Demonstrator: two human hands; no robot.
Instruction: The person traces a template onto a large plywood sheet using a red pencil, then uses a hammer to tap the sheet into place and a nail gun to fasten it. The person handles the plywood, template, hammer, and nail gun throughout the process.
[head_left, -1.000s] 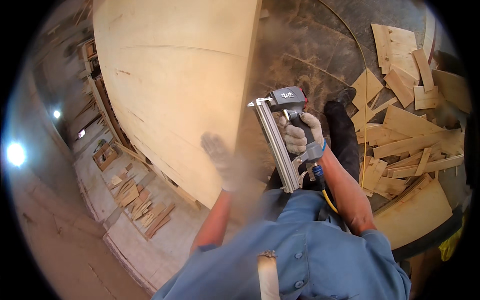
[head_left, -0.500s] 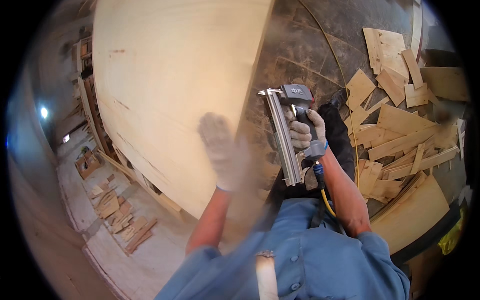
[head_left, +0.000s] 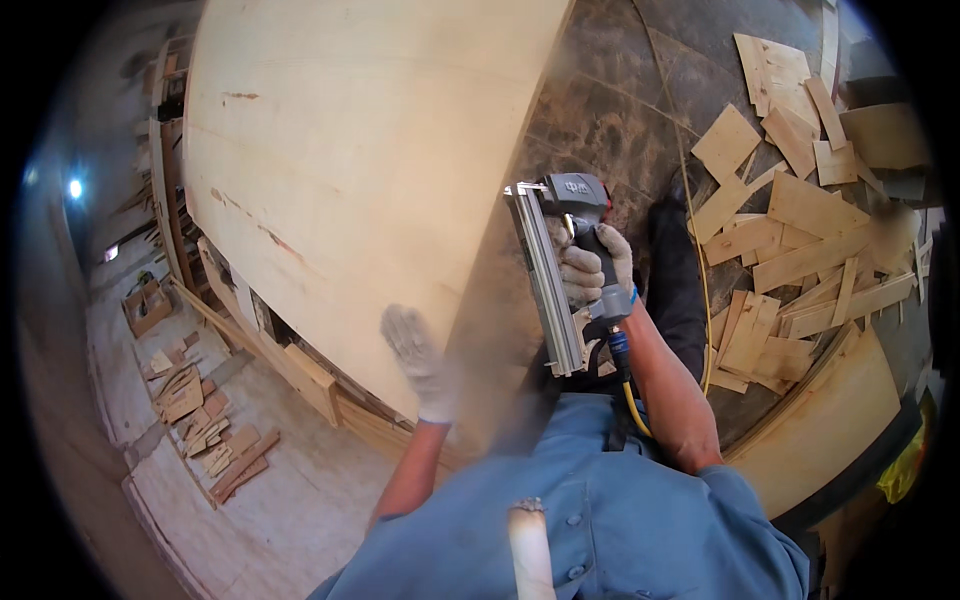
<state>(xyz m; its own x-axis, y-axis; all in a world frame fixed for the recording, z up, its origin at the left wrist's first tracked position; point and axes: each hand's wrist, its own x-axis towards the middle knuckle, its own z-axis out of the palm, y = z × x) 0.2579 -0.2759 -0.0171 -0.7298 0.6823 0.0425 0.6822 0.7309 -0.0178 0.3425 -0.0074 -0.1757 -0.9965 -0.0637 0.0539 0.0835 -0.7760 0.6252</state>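
Note:
Gloved fingers of my right hand [head_left: 588, 262] wrap the dark grip of a pneumatic nail gun [head_left: 577, 190], which has a long silver magazine [head_left: 545, 290]. From its lower end a yellow air hose [head_left: 631, 400] runs down past my forearm. The gun is held beside the edge of a large pale plywood panel [head_left: 340, 150]. My left hand [head_left: 415, 355], in a light glove, lies flat with fingers stretched out on or just over the panel near its close edge; whether it touches cannot be made out.
Plywood offcuts [head_left: 790, 240] are heaped on the dark floor [head_left: 610, 110] to the right. A curved plywood sheet [head_left: 830, 420] leans at the lower right. Wood scraps [head_left: 215, 420] lie on the pale floor at left. A thin hose [head_left: 690, 200] crosses the floor beside my leg [head_left: 676, 280].
My left hand has moved nearer to me along the panel, fingers still stretched. The nail gun has shifted slightly left in my right hand. The whole view has moved a little.

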